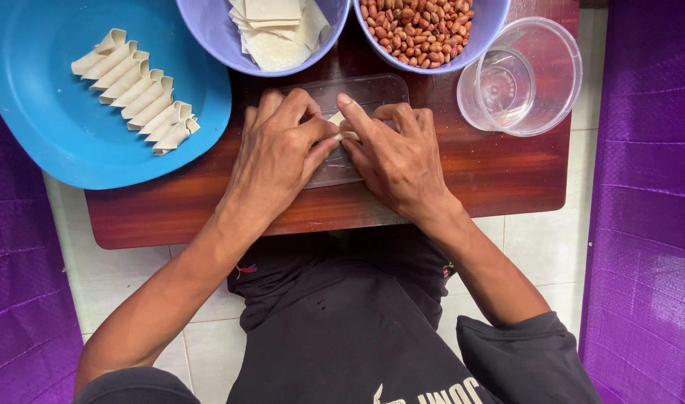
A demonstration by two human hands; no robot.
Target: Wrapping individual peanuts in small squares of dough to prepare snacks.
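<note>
together our left hand (279,146) and right hand (398,153) pinch a small dough wrapper (342,126), pressed flat on the clear plastic sheet (365,93) for a clean fold. far left, finished rolls (137,90) line the blue plate (51,150); farther, wrappers (275,26) and peanuts (417,30) wait in bowls.

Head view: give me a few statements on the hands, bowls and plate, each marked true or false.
1. Both hands, left hand and right hand, pinch a small dough piece over a clear plastic sheet. True.
2. The blue plate holds loose peanuts. False: it holds a row of folded dough pieces.
3. The peanuts fill a purple bowl. True.
4. The clear plastic cup is full of water. False: it looks empty.
</note>
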